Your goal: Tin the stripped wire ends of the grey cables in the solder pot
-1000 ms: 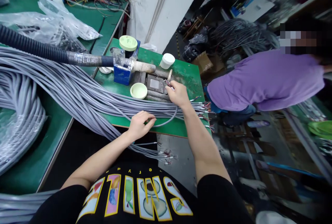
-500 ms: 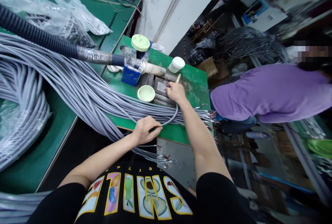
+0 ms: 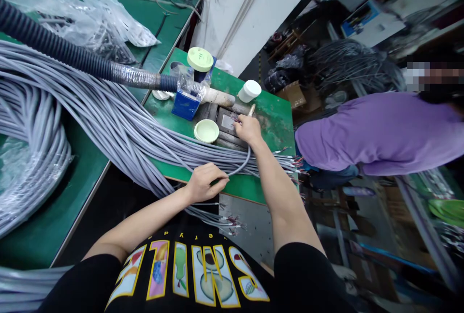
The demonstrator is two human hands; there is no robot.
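My right hand is closed on the end of a grey cable, with its thin coloured wire ends poking out at the fingertips. Those wires are over or at a dark metal pot with a shiny square surface; whether they touch it I cannot tell. The cable curves down under my right wrist to my left hand, which pinches it between thumb and fingers near the table's front edge. Beneath runs a thick bundle of grey cables with stripped ends on the right.
A ribbed black hose leads to a nozzle over the pot, propped on a blue box. A pale open dish and white tub stand close by. A person in purple is on the right.
The view has shifted slightly. Both hands keep nearly the same place on the cable, and the wire ends stay at the pot.
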